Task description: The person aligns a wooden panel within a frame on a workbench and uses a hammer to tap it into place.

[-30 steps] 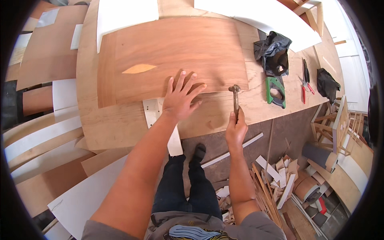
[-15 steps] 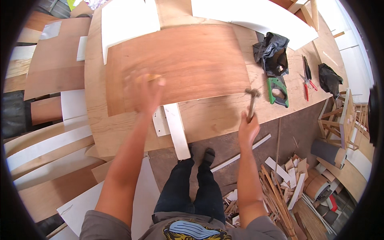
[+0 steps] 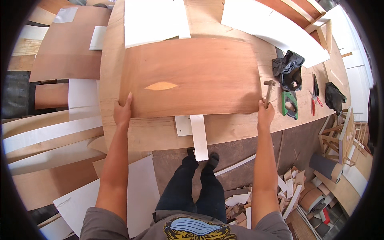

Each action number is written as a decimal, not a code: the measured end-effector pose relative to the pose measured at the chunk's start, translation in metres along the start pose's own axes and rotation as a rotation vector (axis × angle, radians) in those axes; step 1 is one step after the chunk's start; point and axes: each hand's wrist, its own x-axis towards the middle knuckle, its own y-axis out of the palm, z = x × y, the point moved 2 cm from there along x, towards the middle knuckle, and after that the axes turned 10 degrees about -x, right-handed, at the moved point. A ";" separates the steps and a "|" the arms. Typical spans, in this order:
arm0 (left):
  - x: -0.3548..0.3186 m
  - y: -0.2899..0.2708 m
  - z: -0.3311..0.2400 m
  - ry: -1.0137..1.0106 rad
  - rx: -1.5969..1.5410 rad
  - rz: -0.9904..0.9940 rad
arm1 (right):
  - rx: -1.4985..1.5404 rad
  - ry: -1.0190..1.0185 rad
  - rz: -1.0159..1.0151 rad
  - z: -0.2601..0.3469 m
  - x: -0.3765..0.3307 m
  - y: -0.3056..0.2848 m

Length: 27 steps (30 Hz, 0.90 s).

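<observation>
A reddish-brown plywood panel [image 3: 200,68] with a pale eye-shaped patch [image 3: 161,86] lies before me on the workbench. My left hand [image 3: 123,111] grips its near left corner, thumb on top. At the near right corner, my right hand [image 3: 265,115] holds a hammer [image 3: 269,91] upright, head away from me, and also rests against the panel's edge. Under the panel's near edge, a white strip of wood [image 3: 199,138] sticks out past the bench toward me. A white piece with small holes [image 3: 183,125] sits beside it, partly hidden by the panel.
Right of the panel are a green-handled saw [image 3: 289,106], red-handled pliers [image 3: 313,105] and black plastic bags [image 3: 289,70]. White boards [image 3: 154,20] lie at the far side of the wooden bench [image 3: 160,138]. Wood offcuts [image 3: 240,202] are heaped on the floor; stacked panels [image 3: 72,52] stand left.
My left hand has moved from over the panel to its left edge, uncovering the pale patch. My right hand has brought the hammer to the right edge. The view has shifted.
</observation>
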 end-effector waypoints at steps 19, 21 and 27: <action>-0.110 0.132 -0.085 0.624 0.326 0.259 | -0.152 -0.173 0.001 0.084 -0.103 0.037; -0.125 0.157 -0.102 0.613 0.276 0.300 | -0.189 -0.197 0.030 0.094 -0.107 0.034; -0.134 0.176 -0.099 0.591 0.326 0.277 | -0.238 -0.150 0.137 0.114 -0.151 -0.004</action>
